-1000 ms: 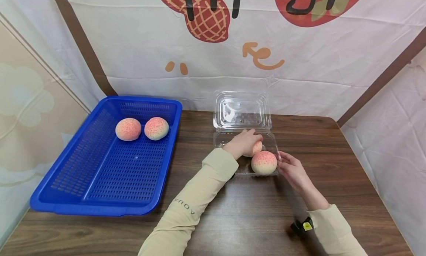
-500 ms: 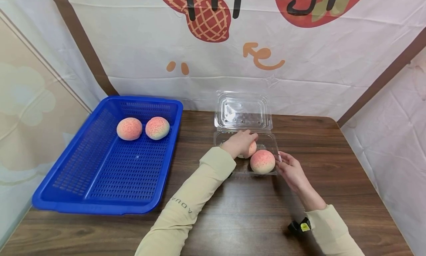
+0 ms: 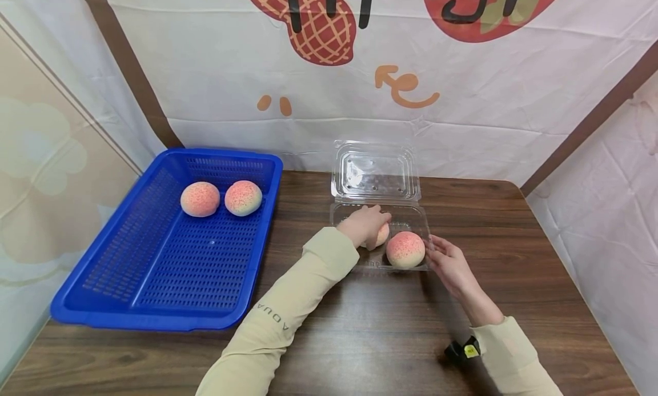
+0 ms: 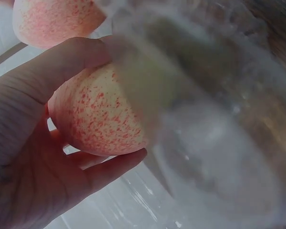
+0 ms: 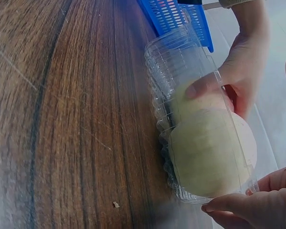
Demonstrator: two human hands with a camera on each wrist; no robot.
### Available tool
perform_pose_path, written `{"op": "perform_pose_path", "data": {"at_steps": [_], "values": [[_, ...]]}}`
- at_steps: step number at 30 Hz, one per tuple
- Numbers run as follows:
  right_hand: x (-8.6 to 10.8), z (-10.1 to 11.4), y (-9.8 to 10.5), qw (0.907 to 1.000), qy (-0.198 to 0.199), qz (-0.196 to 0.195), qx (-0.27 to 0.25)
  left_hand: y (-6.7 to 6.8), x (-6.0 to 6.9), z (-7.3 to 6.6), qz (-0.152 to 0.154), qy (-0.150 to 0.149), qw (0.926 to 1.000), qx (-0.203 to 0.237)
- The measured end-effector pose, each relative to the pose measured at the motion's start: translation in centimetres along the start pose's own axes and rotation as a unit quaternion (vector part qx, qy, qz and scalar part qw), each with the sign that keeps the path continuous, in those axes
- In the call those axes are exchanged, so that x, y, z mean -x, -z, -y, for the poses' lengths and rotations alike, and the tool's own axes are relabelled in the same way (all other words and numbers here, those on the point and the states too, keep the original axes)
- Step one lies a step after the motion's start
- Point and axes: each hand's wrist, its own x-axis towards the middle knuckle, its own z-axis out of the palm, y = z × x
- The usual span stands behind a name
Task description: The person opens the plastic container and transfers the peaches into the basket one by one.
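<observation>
A clear plastic clamshell box (image 3: pixel 375 179) stands on the table with its lid raised at the back. Inside the base, my left hand (image 3: pixel 364 224) grips a round cream peach with pink speckles (image 3: pixel 382 235). In the left wrist view, thumb and fingers curl round that peach (image 4: pixel 102 114). A second peach (image 3: pixel 405 250) sits at the front right of the base, beside the held one. My right hand (image 3: pixel 452 266) pinches the box's right rim; the right wrist view has its fingertips on the corner of the clear box (image 5: pixel 164 62).
To the left is a blue plastic basket (image 3: pixel 154 322) with two more peaches (image 3: pixel 200 199) near its back. The wooden table (image 3: pixel 370 333) meets a printed cloth (image 3: pixel 329 122) behind. A black strap with a yellow label (image 3: pixel 462 350) lies by the right sleeve.
My left hand has shifted left inside the box with the peach in its grip, widening the gap to the other peach. My right hand stays at the rim.
</observation>
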Motion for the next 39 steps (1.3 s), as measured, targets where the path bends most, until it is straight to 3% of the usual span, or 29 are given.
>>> {"op": "perform_pose_path", "data": {"at_steps": [5,24,39], "values": [[0.0,0.0,0.2,0.9998,-0.002,0.013,0.013,0.0,0.2,0.1,0.013,-0.002,0.9999,-0.002],[0.1,0.0,0.3,0.9997,0.002,0.023,0.013,0.0,0.3,0.5,0.005,-0.014,0.9999,-0.008],[-0.1,0.0,0.3,0.9997,0.004,0.020,0.010,0.9,0.9,0.4,-0.028,-0.035,0.9981,-0.041]]}}
